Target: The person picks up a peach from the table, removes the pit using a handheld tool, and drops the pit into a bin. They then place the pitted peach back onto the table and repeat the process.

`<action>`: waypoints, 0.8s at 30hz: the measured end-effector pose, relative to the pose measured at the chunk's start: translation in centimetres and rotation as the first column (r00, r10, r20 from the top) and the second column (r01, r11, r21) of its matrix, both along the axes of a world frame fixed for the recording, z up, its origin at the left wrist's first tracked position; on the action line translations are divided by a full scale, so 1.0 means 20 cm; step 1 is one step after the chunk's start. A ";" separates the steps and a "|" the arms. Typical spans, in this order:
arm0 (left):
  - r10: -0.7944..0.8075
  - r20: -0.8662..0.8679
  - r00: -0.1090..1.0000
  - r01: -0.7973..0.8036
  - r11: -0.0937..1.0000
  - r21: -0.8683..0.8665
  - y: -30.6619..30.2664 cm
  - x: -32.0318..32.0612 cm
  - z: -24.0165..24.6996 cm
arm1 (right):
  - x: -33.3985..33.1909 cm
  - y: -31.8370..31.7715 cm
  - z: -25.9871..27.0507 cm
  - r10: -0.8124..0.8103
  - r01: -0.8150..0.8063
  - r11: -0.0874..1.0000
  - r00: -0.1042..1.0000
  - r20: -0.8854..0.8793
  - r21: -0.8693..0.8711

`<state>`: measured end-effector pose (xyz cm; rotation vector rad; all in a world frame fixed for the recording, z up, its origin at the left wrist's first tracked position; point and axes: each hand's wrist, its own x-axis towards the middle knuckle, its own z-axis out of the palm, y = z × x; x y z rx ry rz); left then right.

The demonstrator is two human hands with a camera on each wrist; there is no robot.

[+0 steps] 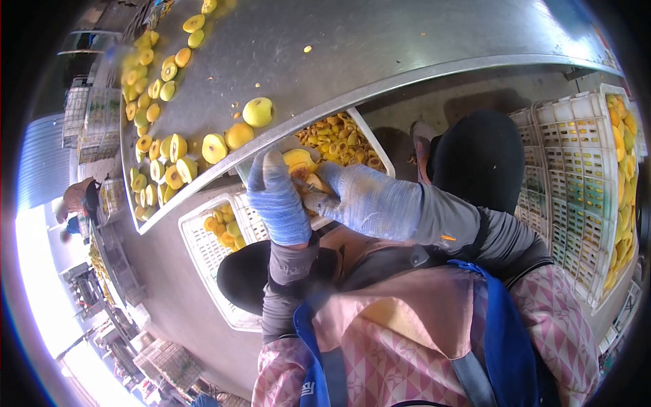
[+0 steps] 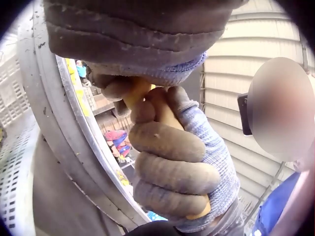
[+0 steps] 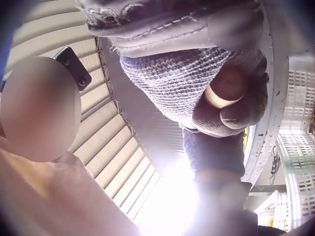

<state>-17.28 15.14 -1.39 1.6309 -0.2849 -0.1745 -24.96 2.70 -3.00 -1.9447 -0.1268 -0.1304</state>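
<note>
In the head view, my left hand (image 1: 278, 197) and right hand (image 1: 373, 203), both in blue-and-grey gloves, meet just below the metal table's edge. The left hand holds a yellow fruit (image 1: 298, 160), its thumb side facing the right hand. From the left wrist, yellow flesh (image 2: 138, 91) shows at the left fingertips. There the right hand (image 2: 172, 162) has its fingers curled round a long yellow object (image 2: 168, 118), mostly covered, that touches or nearly touches the fruit. The right wrist view shows a rounded, pale-rimmed end (image 3: 224, 98) within the right hand (image 3: 187, 93).
Halved yellow fruits (image 1: 173, 173) lie along the table's left side, with a whole one (image 1: 258, 112) near its edge. Below the hands a crate holds small orange pieces (image 1: 339, 139). White crates stand lower left (image 1: 196, 237) and right (image 1: 563, 169), with fruit inside.
</note>
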 end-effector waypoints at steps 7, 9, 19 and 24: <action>0.126 0.015 0.992 -0.127 0.990 0.066 0.00 0.00 -0.03 | 0.00 0.00 -0.03 0.055 -0.037 0.938 0.998 -0.041 0.345; 0.126 -0.014 0.992 -0.124 0.989 0.082 0.00 0.00 -0.03 | 0.01 -0.01 -0.02 0.064 -0.057 0.927 0.998 -0.007 0.371; 0.082 0.089 0.993 -0.095 0.982 0.164 0.01 0.00 -0.03 | 0.03 -0.14 -0.04 0.785 0.100 0.185 0.584 -0.208 0.978; 0.103 0.196 0.975 -0.148 0.961 0.232 0.05 0.06 -0.14 | -0.02 -0.03 0.03 -0.135 0.122 0.982 0.987 -0.084 -0.144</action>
